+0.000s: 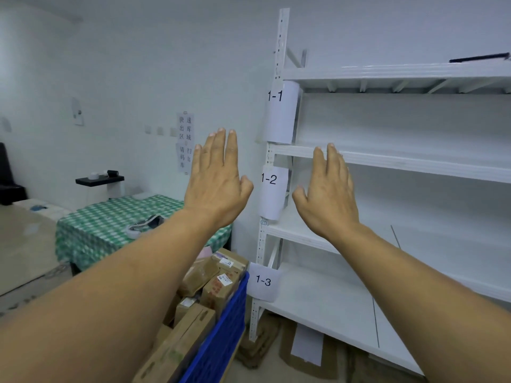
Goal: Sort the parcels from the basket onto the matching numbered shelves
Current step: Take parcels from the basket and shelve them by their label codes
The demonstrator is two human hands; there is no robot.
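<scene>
Parcels point(218, 283) lay heaped in the blue basket point(221, 335) beside the shelves point(387, 158), none apparently sorted. Left hand point(218, 178) and right hand point(329, 197) hung flat, apart, holding nothing. Advisable: take one parcel, read its sticker point(224, 278), then match the tags point(268, 178).

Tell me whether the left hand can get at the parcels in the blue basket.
Probably yes: the left hand is open and empty, and the parcels lie uncovered in the basket below.
</scene>
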